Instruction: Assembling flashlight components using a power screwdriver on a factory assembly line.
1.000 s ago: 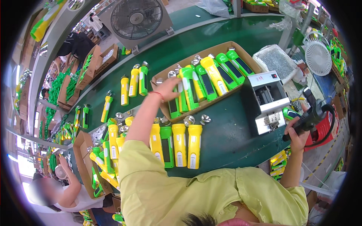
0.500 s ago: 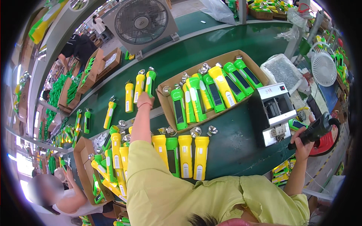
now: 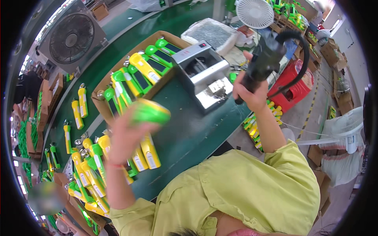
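My left hand (image 3: 128,135) is closed round a green and yellow flashlight (image 3: 152,112), both smeared by motion. It is over the green table (image 3: 189,133), between the flashlight-filled cardboard box and a row of flashlights (image 3: 149,151) at the near edge. My right hand (image 3: 252,92) is wrapped round a black power screwdriver (image 3: 264,55) with a thick curved cable, held up at the right. Left of the screwdriver stands a silver and black screw feeder (image 3: 202,70). The cardboard box (image 3: 160,85) holds several green and yellow flashlights, their reflector heads loose at the top.
More flashlights (image 3: 82,100) lie on the belt at the left. A heap of yellow ones (image 3: 88,177) sits beside my left arm. Behind the feeder is a white tray of small parts (image 3: 208,33). A red stool (image 3: 293,84) and a white fan (image 3: 346,131) stand at the right.
My left hand has taken a green flashlight from the belt and drawn it back over the table. My right hand has raised the screwdriver beside the feeder. The view has turned right.
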`<move>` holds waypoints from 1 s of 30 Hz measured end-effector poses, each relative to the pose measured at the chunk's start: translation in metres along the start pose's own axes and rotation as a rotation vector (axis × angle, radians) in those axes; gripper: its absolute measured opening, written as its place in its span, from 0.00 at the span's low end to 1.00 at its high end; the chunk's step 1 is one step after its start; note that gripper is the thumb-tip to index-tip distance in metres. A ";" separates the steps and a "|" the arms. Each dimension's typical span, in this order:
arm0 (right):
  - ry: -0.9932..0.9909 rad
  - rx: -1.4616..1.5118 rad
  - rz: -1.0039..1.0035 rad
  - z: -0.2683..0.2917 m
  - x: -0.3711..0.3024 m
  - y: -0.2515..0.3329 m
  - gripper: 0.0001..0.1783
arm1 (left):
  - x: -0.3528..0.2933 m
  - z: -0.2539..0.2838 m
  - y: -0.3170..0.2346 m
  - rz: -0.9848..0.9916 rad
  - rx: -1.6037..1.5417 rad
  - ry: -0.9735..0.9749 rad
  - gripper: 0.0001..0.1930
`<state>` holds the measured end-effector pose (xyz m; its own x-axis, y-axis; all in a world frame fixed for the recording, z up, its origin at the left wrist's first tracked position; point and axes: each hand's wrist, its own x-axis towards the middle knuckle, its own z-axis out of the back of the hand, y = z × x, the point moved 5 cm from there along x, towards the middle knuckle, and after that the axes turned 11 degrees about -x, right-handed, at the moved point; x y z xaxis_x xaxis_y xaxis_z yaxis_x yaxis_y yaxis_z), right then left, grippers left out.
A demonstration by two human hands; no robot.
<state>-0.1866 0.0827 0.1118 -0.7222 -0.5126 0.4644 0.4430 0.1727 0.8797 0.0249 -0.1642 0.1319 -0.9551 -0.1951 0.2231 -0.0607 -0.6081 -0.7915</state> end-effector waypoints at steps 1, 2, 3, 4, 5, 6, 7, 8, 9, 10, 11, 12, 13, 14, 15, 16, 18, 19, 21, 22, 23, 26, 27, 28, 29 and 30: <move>-0.031 0.022 0.016 0.001 0.003 -0.001 0.24 | 0.011 -0.057 -0.018 0.023 -0.087 0.097 0.22; -0.053 0.054 0.035 -0.002 0.006 0.002 0.24 | 0.010 -0.107 -0.018 0.012 0.139 0.257 0.24; -0.069 0.107 0.059 -0.005 0.010 0.008 0.24 | 0.010 -0.147 -0.012 0.100 0.156 0.367 0.26; -0.077 0.167 0.087 -0.009 0.014 0.012 0.24 | 0.011 -0.176 -0.002 0.142 0.157 0.362 0.24; -0.077 0.177 0.085 -0.013 0.017 0.014 0.24 | 0.013 -0.194 0.001 0.179 0.218 0.357 0.23; -0.079 0.176 0.085 -0.013 0.019 0.011 0.24 | 0.013 -0.206 0.005 0.179 0.218 0.359 0.23; -0.096 0.115 0.113 -0.012 0.021 0.009 0.24 | 0.015 -0.212 0.007 0.109 0.276 0.256 0.24; -0.114 0.051 0.139 -0.010 0.022 0.007 0.24 | 0.017 -0.215 0.005 0.039 0.329 0.154 0.24; -0.132 0.130 0.145 -0.009 0.022 0.011 0.24 | 0.018 -0.213 0.002 -0.120 0.488 0.073 0.25; -0.130 0.130 0.141 -0.009 0.022 0.009 0.24 | 0.016 -0.214 0.004 -0.116 0.486 0.074 0.25; -0.137 0.150 0.131 -0.010 0.021 0.003 0.24 | 0.015 -0.211 0.004 -0.134 0.507 0.040 0.26; -0.142 0.168 0.121 -0.009 0.021 -0.002 0.23 | 0.013 -0.210 0.002 -0.151 0.526 0.005 0.27; -0.138 0.171 0.115 -0.008 0.019 -0.007 0.23 | 0.012 -0.211 0.000 -0.121 0.495 0.031 0.26; -0.132 0.141 0.118 -0.010 0.020 -0.010 0.24 | 0.012 -0.211 0.002 -0.116 0.499 0.030 0.26; -0.126 0.109 0.120 -0.011 0.020 -0.012 0.24 | 0.012 -0.212 0.004 -0.119 0.492 0.026 0.26; -0.124 0.108 0.117 -0.011 0.021 -0.013 0.24 | 0.013 -0.214 0.005 -0.124 0.482 0.022 0.26; -0.104 0.100 0.083 -0.017 0.020 -0.018 0.26 | 0.016 -0.211 0.006 -0.099 0.469 0.031 0.26; -0.112 0.075 0.085 -0.017 0.020 -0.020 0.28 | 0.018 -0.210 0.008 -0.080 0.448 0.034 0.26; -0.054 0.109 0.005 -0.023 0.020 -0.020 0.28 | 0.018 -0.210 0.009 -0.057 0.453 0.036 0.26; 0.000 0.133 -0.071 -0.028 0.021 -0.023 0.28 | 0.020 -0.209 0.009 -0.044 0.451 0.037 0.25; -0.002 0.120 0.028 -0.033 0.027 -0.019 0.27 | 0.020 -0.209 0.010 -0.037 0.457 0.038 0.25; -0.159 -0.357 -0.037 -0.022 0.026 -0.051 0.15 | 0.018 -0.209 0.016 0.051 0.418 0.041 0.24; -0.107 -0.150 -0.039 -0.037 0.023 -0.022 0.12 | 0.012 -0.207 0.023 0.071 0.366 0.006 0.24; -0.133 -0.265 -0.030 -0.027 0.012 -0.037 0.10 | 0.014 -0.209 0.023 0.079 0.274 -0.027 0.23; -0.089 0.083 -0.256 -0.014 0.003 -0.049 0.14 | 0.015 -0.213 0.023 0.089 0.242 -0.031 0.22; -0.175 0.159 -0.310 0.003 -0.007 -0.077 0.24 | 0.017 -0.217 0.019 0.077 0.213 -0.042 0.22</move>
<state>-0.2169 0.0755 0.0408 -0.8948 -0.4120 0.1722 0.1114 0.1675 0.9796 -0.0556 -0.0123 -0.0030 -0.9414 -0.2764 0.1931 0.0791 -0.7378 -0.6704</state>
